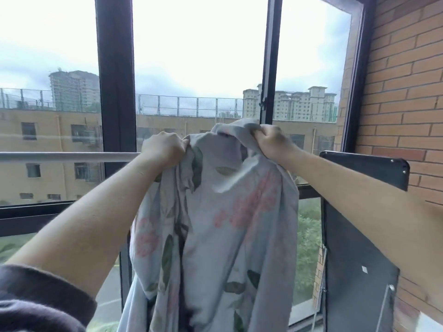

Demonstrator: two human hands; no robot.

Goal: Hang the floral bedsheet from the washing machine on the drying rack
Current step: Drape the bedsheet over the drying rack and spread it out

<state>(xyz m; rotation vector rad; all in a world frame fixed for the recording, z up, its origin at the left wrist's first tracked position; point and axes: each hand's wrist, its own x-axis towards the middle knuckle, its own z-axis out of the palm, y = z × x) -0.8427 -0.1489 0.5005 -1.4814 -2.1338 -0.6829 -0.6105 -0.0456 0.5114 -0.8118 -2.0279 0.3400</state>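
The floral bedsheet [223,224] is pale grey-blue with pink flowers and green leaves. It hangs bunched in front of me, from chest height down past the frame's bottom edge. My left hand [165,147] grips its upper edge on the left, and my right hand [271,140] grips a raised fold on the right. A grey horizontal rail of the drying rack [69,156] runs from the left edge to just behind my left hand; the sheet hides the rest of it. Whether the sheet lies over the rail cannot be told.
Tall dark-framed windows [116,92] stand directly behind the rail. A brick wall [405,97] closes the right side. A dark folded panel with metal fittings [359,236] leans against that wall, below my right forearm.
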